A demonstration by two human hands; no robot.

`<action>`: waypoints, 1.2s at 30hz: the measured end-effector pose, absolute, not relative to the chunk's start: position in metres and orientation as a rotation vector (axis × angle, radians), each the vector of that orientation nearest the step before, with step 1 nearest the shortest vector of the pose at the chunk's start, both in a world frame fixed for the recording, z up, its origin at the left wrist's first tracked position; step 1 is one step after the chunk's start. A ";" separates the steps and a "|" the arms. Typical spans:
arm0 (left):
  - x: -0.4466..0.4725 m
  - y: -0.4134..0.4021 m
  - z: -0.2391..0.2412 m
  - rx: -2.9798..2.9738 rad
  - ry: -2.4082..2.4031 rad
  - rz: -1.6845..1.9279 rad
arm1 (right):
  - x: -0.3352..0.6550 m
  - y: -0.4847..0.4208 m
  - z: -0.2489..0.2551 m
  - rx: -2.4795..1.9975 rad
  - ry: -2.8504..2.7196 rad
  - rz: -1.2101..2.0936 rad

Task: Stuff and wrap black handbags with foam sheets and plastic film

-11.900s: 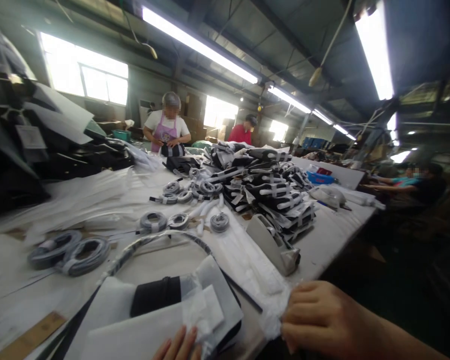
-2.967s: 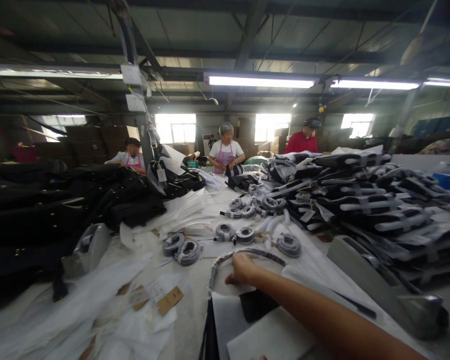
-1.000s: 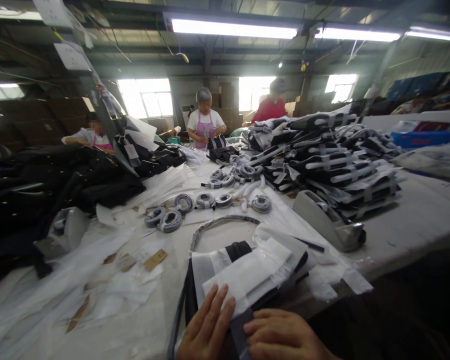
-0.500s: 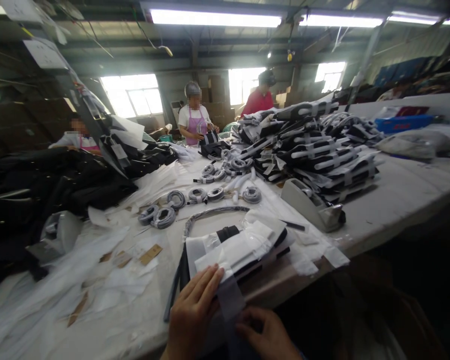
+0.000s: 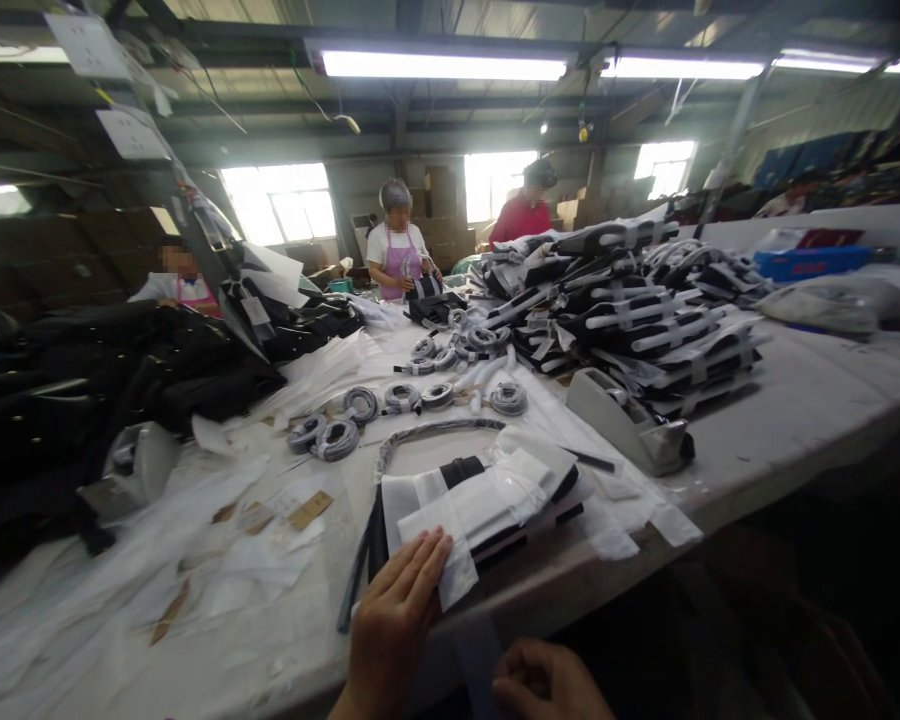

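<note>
My left hand lies flat with fingers stretched out on the near corner of a black item folded in white paper sheets, at the table's front edge. A grey wrapped strap arcs out from behind that bundle. My right hand is curled below the table edge. It pinches a faint translucent strip that runs up toward the bundle.
A grey tape dispenser stands right of the bundle, and another one sits at the left. Coiled grey straps, a stack of wrapped black items and a heap of black bags cover the table. Three people work at the far end.
My right hand has dropped lower and drawn back from the bundle. My left hand stays flat on the paper corner. The camera has tilted slightly.
</note>
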State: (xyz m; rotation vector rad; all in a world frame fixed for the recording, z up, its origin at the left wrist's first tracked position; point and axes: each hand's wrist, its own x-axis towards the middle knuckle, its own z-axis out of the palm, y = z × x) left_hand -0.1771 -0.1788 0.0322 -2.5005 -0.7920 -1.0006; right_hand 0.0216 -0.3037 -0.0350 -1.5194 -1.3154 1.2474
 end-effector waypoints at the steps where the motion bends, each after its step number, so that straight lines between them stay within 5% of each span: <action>1: -0.177 -0.179 0.031 -2.497 -0.786 -0.997 | 0.028 -0.305 -0.026 -1.531 -1.440 1.124; 5: -0.175 -0.179 0.027 -2.474 -0.778 -0.985 | 0.048 -0.298 0.032 -1.358 -1.807 0.290; 8: -0.172 -0.181 0.029 -2.459 -0.786 -1.023 | 0.047 -0.270 0.076 -1.171 -1.920 -0.044; 28: -0.172 -0.177 0.057 -2.668 -0.918 -1.146 | 0.034 -0.199 0.081 -1.010 -2.403 -0.420; 36: -0.167 -0.169 0.060 -2.580 -0.812 -1.176 | 0.037 -0.196 0.087 -1.178 -2.414 -0.200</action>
